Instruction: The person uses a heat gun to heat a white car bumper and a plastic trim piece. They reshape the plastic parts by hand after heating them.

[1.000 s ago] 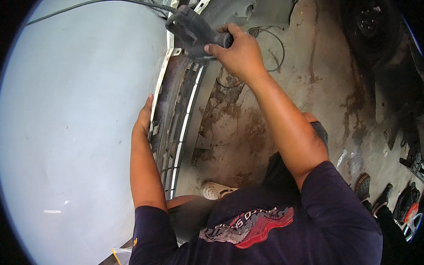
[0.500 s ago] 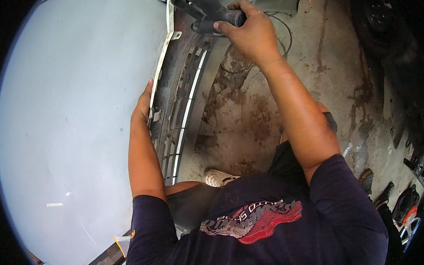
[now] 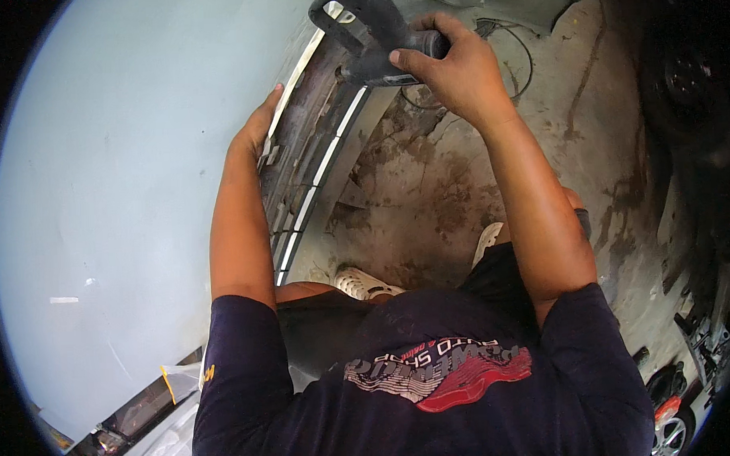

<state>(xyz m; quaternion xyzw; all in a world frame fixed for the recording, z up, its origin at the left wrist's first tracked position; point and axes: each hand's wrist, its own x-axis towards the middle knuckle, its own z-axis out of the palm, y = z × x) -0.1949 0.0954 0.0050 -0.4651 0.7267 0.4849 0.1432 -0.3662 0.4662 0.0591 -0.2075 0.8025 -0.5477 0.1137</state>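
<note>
My right hand (image 3: 453, 70) is shut on the handle of a dark grey power tool (image 3: 368, 28) held over the front edge of a pale blue-grey car body panel (image 3: 130, 180). My left hand (image 3: 258, 127) lies flat on the panel's edge, beside the dark grille with its light trim strips (image 3: 315, 177). The tool's working end is hidden behind its body near the top of the picture.
Stained concrete floor (image 3: 428, 202) lies to the right of the panel, with a thin cable (image 3: 520, 54) on it. My light shoes (image 3: 365, 283) stand below the grille. Another car's wheel (image 3: 670, 434) and parts sit at the lower right.
The view has shifted, so the tool and my right hand sit higher and further right in the picture. My left hand stays on the panel edge.
</note>
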